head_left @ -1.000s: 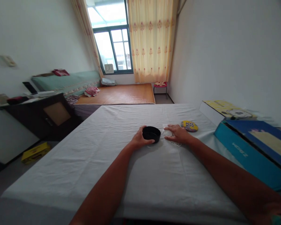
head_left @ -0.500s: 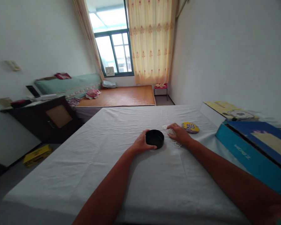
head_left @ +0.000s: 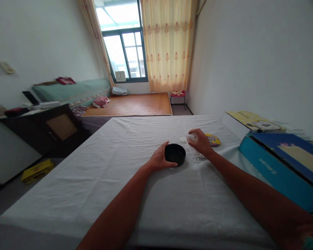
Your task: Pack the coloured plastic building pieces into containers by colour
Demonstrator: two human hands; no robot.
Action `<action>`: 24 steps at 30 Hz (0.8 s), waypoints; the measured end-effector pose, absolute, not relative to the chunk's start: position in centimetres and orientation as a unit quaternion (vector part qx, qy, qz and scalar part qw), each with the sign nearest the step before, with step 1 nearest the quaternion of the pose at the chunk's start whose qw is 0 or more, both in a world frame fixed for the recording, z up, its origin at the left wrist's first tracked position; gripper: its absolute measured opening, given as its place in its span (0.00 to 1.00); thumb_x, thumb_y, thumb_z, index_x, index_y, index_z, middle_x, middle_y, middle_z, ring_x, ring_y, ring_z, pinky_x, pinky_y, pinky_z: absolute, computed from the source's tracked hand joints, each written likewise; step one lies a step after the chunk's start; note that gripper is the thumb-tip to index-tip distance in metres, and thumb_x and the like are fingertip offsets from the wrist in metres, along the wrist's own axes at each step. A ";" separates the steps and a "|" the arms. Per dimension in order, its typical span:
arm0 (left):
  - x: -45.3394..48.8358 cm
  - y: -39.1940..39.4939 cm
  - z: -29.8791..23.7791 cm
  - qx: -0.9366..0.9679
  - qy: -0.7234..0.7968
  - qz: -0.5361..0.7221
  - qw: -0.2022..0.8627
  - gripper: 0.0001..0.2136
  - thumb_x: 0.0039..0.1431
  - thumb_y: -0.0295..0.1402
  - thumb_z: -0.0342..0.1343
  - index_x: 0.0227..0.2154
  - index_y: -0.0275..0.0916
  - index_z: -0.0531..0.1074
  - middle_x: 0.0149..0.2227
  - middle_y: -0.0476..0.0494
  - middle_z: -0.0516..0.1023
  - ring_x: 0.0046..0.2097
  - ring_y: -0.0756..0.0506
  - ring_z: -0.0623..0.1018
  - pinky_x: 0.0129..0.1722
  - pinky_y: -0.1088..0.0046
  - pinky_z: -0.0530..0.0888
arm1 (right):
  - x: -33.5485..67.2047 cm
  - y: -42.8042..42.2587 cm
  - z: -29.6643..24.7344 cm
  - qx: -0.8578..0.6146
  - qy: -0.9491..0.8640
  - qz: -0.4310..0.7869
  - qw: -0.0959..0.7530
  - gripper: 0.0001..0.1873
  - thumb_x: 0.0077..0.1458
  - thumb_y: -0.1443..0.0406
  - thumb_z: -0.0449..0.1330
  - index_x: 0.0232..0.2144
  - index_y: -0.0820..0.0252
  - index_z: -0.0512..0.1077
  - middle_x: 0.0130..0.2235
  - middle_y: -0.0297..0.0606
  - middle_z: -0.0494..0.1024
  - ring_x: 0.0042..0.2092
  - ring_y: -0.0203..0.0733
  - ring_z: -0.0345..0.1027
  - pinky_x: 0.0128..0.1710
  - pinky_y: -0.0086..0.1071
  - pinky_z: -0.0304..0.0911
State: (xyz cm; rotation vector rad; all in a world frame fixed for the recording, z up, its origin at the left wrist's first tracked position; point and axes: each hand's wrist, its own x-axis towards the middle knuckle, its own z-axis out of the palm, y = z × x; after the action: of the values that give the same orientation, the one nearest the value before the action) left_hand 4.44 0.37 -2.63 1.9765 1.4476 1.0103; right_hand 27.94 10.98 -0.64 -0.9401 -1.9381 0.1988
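Observation:
A round black bowl [head_left: 175,154] sits on the white tablecloth [head_left: 125,163]. My left hand [head_left: 160,160] grips its left rim, thumb over the edge. Just right of the bowl, small white tiles [head_left: 194,155] lie scattered on the cloth. My right hand [head_left: 200,141] hovers above them with fingers pinched on a small white piece. A flat yellow round tin [head_left: 214,140] lies partly behind that hand.
A blue box [head_left: 279,163] and a white cartoon-print box [head_left: 246,123] line the table's right side by the wall. Beyond the table are a bed with a bamboo mat [head_left: 130,105], a dark cabinet [head_left: 41,128], a small red stool [head_left: 178,95] and a curtained window [head_left: 127,52].
My right hand has lifted off the cloth and closed on a small white piece. The bowl, in my left hand, has slid slightly right and nearer.

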 end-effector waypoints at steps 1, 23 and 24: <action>4.7 0.2 -2.5 0.729 0.521 0.368 0.249 0.55 0.33 0.44 0.72 0.65 0.39 0.51 0.61 0.32 0.65 0.62 0.33 0.65 0.63 0.51 0.59 | 27.3 10.4 0.0 -0.381 -0.779 0.081 0.492 0.11 0.49 0.63 0.59 0.38 0.53 0.68 0.40 0.40 0.73 0.44 0.48 0.68 0.49 0.42 0.64; 4.8 0.0 -2.4 0.733 0.504 0.355 0.288 0.61 0.34 0.43 0.72 0.69 0.39 0.39 0.61 0.32 0.65 0.61 0.34 0.67 0.62 0.53 0.62 | 25.6 6.4 1.4 -0.194 -0.907 0.240 0.287 0.11 0.52 0.57 0.64 0.38 0.51 0.76 0.44 0.35 0.80 0.49 0.45 0.71 0.52 0.39 0.64; 4.7 0.0 -2.2 0.732 0.506 0.355 0.286 0.61 0.34 0.42 0.72 0.68 0.39 0.40 0.61 0.33 0.65 0.61 0.34 0.67 0.62 0.53 0.62 | 26.1 6.9 1.7 -0.221 -0.897 0.236 0.301 0.11 0.54 0.55 0.62 0.38 0.52 0.77 0.44 0.35 0.80 0.48 0.44 0.72 0.51 0.39 0.65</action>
State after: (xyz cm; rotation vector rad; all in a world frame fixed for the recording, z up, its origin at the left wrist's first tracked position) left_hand 4.68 -0.04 -2.24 1.9567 1.3537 0.9486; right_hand 26.14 6.92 1.74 -0.5869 -2.3811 0.6262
